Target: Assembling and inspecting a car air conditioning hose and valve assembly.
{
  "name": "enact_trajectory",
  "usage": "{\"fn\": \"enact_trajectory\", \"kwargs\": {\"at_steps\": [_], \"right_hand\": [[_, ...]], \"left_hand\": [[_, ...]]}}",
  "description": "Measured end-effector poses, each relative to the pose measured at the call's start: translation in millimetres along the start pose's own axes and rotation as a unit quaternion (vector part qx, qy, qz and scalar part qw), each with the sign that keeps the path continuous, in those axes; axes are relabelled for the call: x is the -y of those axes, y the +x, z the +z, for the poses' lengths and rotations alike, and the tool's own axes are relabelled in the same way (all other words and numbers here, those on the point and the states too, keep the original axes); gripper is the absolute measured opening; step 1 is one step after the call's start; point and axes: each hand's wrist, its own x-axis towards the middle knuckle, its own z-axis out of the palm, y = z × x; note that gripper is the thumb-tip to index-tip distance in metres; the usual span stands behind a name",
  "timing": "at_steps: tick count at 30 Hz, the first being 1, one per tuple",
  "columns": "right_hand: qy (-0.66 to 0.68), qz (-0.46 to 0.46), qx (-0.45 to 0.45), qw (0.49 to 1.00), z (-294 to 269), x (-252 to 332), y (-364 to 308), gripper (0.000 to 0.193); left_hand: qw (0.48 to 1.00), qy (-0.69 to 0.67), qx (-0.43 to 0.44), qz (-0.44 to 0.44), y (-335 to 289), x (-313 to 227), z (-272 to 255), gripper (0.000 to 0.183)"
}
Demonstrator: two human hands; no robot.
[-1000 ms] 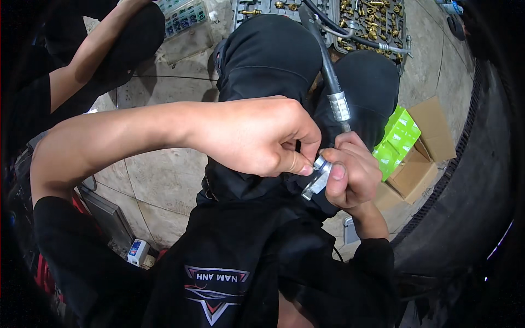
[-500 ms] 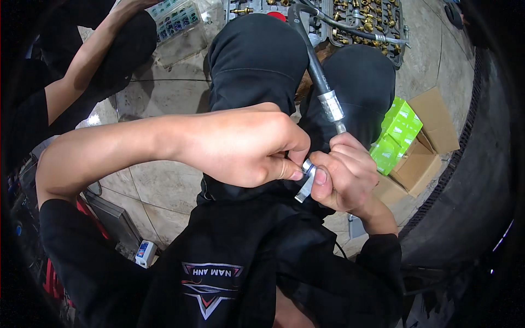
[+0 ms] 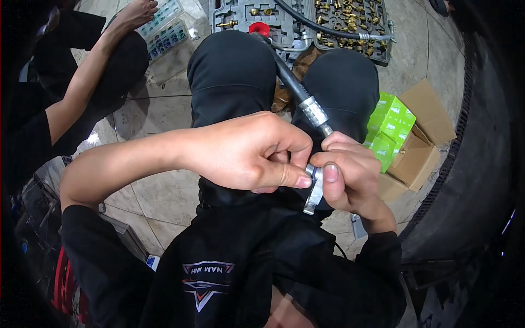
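My right hand (image 3: 353, 169) is closed around the metal end of a black hose (image 3: 290, 82), just below its silver crimped sleeve (image 3: 314, 112). Below the thumb, a flat metal tab of the hose fitting (image 3: 313, 199) sticks out toward me. A thin dark ring shows around the fitting's open end. My left hand (image 3: 246, 153) pinches at that end with thumb and index finger, its other fingers curled in. Whether a small part sits between those fingertips is hidden. The hose runs away from me between my knees.
Beyond my knees lies a grey case (image 3: 223, 34) with brass fittings (image 3: 350, 19) and a red round piece (image 3: 259, 29). At right stand a green box (image 3: 392, 128) and an open cardboard box (image 3: 424, 167). A co-worker's hand (image 3: 136, 13) is by a clear compartment box (image 3: 167, 38).
The view has shifted a little, and the hose fitting sits slightly lower in it. The metal tab points more steeply down. My left fingers stay pinched at the fitting's end.
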Motion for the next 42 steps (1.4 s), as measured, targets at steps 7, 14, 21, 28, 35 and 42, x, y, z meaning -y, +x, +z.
{"fn": "enact_trajectory", "kwargs": {"at_steps": [7,14,21,28,35,42], "right_hand": [[0.047,0.085,-0.072,0.993,-6,11,6,0.016],[0.074,0.102,-0.061,0.99,-14,30,16,0.022],[0.098,0.168,-0.098,0.976,-26,51,26,0.033],[0.126,0.166,-0.118,0.971,-27,58,20,0.035],[0.111,0.145,-0.109,0.977,-30,66,17,0.031],[0.074,0.093,-0.124,0.985,-26,66,12,0.025]], "left_hand": [[0.986,-0.021,-0.068,0.151,7,0,3,0.025],[0.961,0.068,-0.113,0.242,-4,-3,14,0.05],[0.924,0.123,-0.161,0.324,3,-26,20,0.02],[0.935,0.044,-0.16,0.313,1,-31,31,0.017],[0.959,-0.009,-0.114,0.26,-4,-33,32,0.019],[0.952,0.06,-0.117,0.275,-5,-31,34,0.018]]}}
